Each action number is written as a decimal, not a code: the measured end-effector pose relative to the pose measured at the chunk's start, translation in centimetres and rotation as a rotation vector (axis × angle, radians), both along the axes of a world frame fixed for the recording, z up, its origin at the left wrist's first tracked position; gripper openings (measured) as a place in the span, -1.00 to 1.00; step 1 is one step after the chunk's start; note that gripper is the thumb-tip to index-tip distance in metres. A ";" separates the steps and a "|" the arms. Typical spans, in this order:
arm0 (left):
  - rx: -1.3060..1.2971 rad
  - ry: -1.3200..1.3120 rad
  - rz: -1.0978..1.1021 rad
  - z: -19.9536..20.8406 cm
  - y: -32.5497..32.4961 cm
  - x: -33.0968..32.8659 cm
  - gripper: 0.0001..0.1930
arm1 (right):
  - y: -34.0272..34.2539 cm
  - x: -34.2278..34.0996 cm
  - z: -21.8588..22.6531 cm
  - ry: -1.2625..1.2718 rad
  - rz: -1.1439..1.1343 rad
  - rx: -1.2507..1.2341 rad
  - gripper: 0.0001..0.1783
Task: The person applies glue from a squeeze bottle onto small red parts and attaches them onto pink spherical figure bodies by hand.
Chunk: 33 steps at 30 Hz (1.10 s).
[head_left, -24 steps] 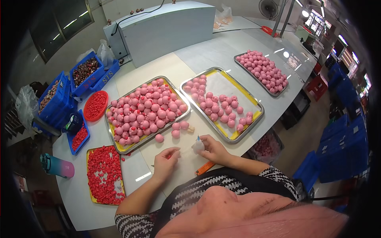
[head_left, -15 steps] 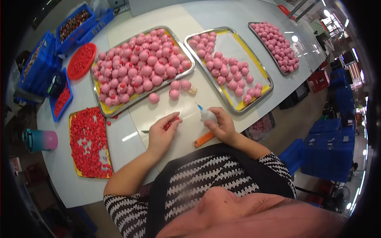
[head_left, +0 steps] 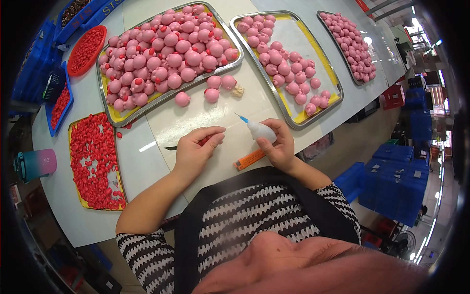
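My right hand (head_left: pixel 280 147) is wrapped round a white glue squeeze bottle (head_left: pixel 262 132) with a blue needle tip (head_left: pixel 243 118), which points up and to the left. Left of it, my left hand (head_left: pixel 196 149) is closed, and small red pieces (head_left: pixel 203 141) show between its curled fingers and thumb. How many it holds is hidden. Beyond my hands, a few loose pink balls (head_left: pixel 212 95) lie on the table beside a crumpled beige scrap (head_left: pixel 237 91). An orange utility knife (head_left: pixel 250 159) rests just below the bottle.
Pink balls fill a large metal tray (head_left: pixel 239 56); another tray (head_left: pixel 338 104) is partly filled, and a third (head_left: pixel 360 84) stands farther right. Red pieces lie in a shallow tray (head_left: pixel 124 196), a red plate (head_left: pixel 103 30) and a blue basket (head_left: pixel 51 128). A bottle (head_left: pixel 41 163) stands far left.
The view has shifted, so the trays sit higher in the picture. The red piece that showed at my left fingertips is now tucked farther between the fingers. The right hand still holds the bottle.
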<state>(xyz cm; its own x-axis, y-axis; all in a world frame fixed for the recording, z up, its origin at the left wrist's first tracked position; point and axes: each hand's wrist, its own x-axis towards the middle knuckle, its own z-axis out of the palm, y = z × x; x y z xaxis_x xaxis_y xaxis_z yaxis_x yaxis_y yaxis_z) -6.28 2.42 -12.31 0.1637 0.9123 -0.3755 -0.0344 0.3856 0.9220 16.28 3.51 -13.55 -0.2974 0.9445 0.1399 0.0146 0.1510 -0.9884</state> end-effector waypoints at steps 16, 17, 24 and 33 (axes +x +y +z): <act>0.076 0.046 0.052 -8.5 5.2 -5.0 -0.74 | 5.3 -5.6 -8.9 -0.003 -0.042 0.197 -0.72; 0.086 0.048 0.061 -9.6 5.9 -5.7 -0.74 | 6.3 -6.4 -10.0 0.001 -0.043 0.200 -0.72; 0.083 0.061 0.071 -14.4 8.2 -6.7 -0.76 | 9.1 -7.9 -14.3 -0.134 -0.007 0.444 -0.73; 0.074 0.053 0.073 -20.3 12.1 -8.0 -0.75 | 13.3 -9.4 -20.2 -0.195 -0.008 0.536 -0.72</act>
<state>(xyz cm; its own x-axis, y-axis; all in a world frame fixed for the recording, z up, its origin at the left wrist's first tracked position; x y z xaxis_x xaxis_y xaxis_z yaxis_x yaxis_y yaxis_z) -14.30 14.50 -32.61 0.0774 0.9466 -0.3131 -0.0102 0.3148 0.9491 6.87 16.83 -33.71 -0.3589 0.7591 0.5430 0.1923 0.6295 -0.7529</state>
